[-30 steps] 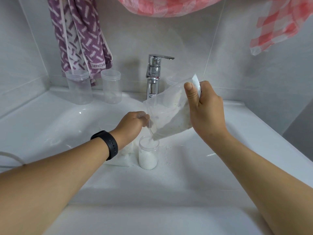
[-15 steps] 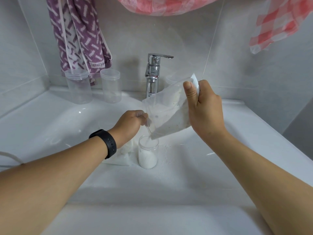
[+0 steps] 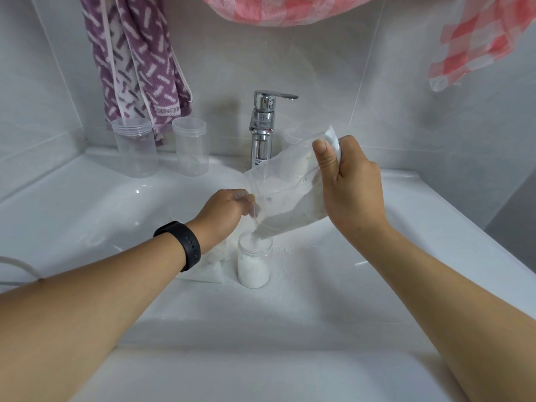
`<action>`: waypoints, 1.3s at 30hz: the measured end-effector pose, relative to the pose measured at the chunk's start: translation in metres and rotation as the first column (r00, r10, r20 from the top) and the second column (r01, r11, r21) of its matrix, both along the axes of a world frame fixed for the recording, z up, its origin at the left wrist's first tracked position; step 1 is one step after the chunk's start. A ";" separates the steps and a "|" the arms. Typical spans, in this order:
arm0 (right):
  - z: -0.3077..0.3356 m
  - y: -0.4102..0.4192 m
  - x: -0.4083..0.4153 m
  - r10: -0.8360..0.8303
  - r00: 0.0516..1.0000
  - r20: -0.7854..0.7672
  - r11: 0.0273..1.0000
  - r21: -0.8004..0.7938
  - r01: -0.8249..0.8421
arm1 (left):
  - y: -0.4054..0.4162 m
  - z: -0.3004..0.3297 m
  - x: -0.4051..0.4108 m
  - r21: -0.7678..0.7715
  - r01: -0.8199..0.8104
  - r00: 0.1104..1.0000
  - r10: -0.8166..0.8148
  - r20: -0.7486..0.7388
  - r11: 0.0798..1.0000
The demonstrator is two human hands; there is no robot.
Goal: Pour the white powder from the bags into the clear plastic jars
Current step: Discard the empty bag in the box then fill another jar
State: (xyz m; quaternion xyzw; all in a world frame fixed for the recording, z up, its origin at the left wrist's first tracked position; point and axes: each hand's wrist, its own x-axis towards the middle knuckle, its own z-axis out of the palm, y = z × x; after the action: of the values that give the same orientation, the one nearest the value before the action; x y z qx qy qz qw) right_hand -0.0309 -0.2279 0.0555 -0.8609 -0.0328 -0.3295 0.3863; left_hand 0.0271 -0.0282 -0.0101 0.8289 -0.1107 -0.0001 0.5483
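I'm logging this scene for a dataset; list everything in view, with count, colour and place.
bag: 1, clear, white powder inside, tilted over the jar
jar: 1, clear, partly filled, in the sink
empty jars: 2, clear, back ledge, left of the tap
second bag: 1, clear, lying left of the jar
tap: 1, chrome, back centre
sink: 1, white
towel: 1, purple, hanging left
cloths: red-checked, hanging above
watch: 1, black, left wrist
left hand: pinches the bag's lower edge
right hand: grips the bag's top

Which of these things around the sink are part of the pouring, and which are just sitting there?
In use: bag, jar, left hand, right hand, second bag, empty jars.
Lying about: tap, purple towel, checked cloth.
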 end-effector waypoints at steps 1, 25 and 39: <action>0.000 0.000 0.000 -0.001 1.000 0.000 1.000 -0.004 0.001 | 0.000 0.000 0.000 0.000 0.000 1.000 0.000 0.001 1.000; 0.001 -0.003 0.002 -0.005 0.999 0.034 0.998 -0.070 0.008 | 0.000 -0.001 0.002 0.000 -0.002 1.000 0.002 0.018 1.000; -0.001 -0.010 0.008 -0.018 1.000 0.025 0.997 -0.078 0.019 | 0.001 -0.002 0.002 0.010 0.005 1.000 -0.006 0.029 1.000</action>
State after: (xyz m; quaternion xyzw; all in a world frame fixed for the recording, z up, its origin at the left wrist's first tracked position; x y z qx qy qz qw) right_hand -0.0226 -0.2381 0.0541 -0.8716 -0.0425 -0.3420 0.3487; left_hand 0.0289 -0.0270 -0.0125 0.8312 -0.1209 0.0099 0.5426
